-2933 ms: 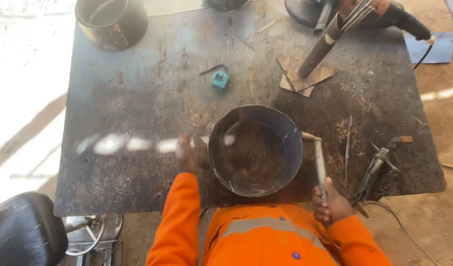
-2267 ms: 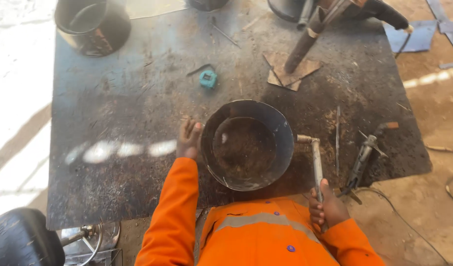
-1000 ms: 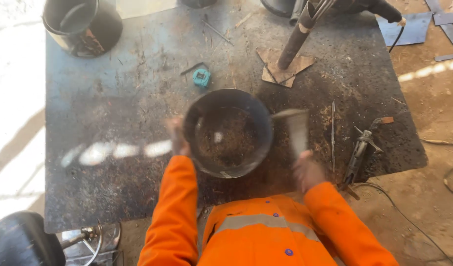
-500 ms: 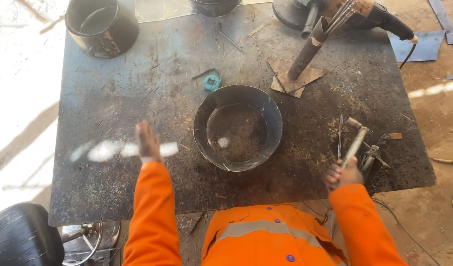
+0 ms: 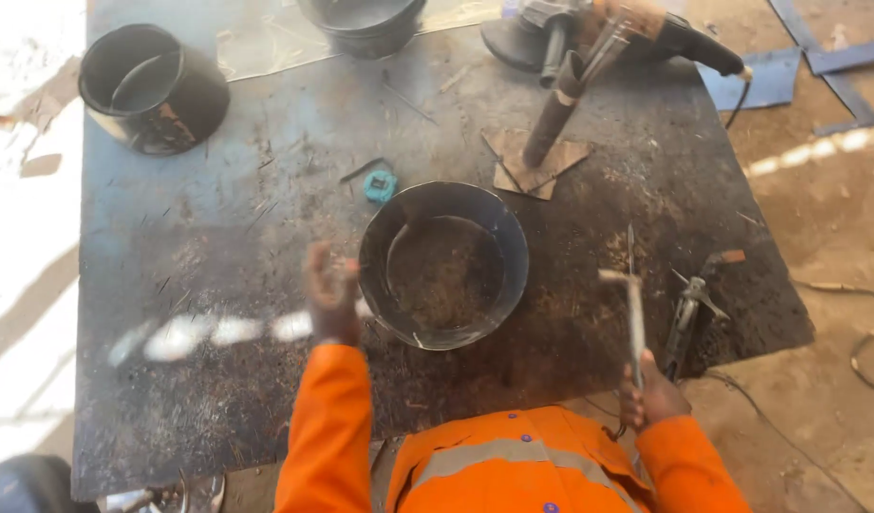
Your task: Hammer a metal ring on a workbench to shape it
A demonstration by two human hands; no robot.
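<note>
You're at a dark steel worktable [image 5: 218, 313] standing on sandy ground, scuffed and littered with slag bits. The round metal ring [image 5: 443, 263] sits about mid-table, open end up. Your left hand [image 5: 330, 293] is just beside its left wall, fingers spread but blurry, so I can't tell whether it touches. Your right hand [image 5: 651, 396] is closed round the handle of a chipping hammer [image 5: 632, 313], head up, well right of the ring. Just beyond it lie locking pliers [image 5: 686, 315] near the right edge. A small teal tape measure [image 5: 381, 186] sits behind the ring, then a pipe on a plate [image 5: 551, 128], an angle grinder [image 5: 589, 28] and a black cylinder [image 5: 152, 90] far left. Another dark ring [image 5: 363, 21] is cut off at the top. The most open surface is front left.
</note>
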